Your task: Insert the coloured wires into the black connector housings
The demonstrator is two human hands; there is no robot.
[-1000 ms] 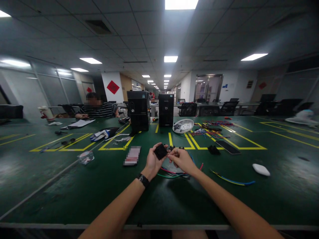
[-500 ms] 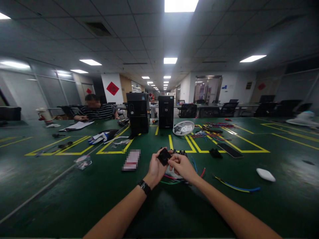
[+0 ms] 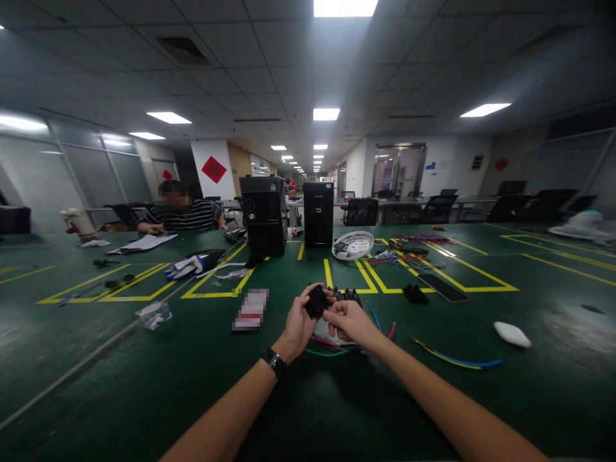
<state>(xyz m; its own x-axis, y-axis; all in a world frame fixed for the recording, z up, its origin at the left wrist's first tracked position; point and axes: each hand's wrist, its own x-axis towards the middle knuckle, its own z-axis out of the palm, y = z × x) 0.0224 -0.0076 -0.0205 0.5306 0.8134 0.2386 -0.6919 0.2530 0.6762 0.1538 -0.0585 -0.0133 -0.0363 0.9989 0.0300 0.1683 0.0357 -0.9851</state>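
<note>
Held up over the green table, a small flat black square part [image 3: 316, 302] sits in my left hand [image 3: 297, 326], whose fingers wrap round its edges. My right hand [image 3: 350, 322] is closed in a pinch at the part's lower right corner; whatever is between its fingertips is too small to make out. Just behind my right hand stands a black block with several round posts [image 3: 347, 296]. Beneath both hands lie loose wires, among them a green wire [image 3: 327, 352] and a red one [image 3: 392, 330], partly hidden by my right hand.
Two black computer towers [image 3: 263, 218] [image 3: 318, 215] stand at the back. A white basket [image 3: 353, 246], wire bundles [image 3: 414, 255], a dark phone-like slab [image 3: 443, 288], a blue-and-yellow wire pair [image 3: 457, 359] and a white case [image 3: 512, 334] lie rightward. Gloves [image 3: 192, 264] lie left; a person [image 3: 180, 208] sits beyond.
The black square part has shifted slightly right and turned in my left hand. My right hand stays pinched beside it. The view has moved a little.
</note>
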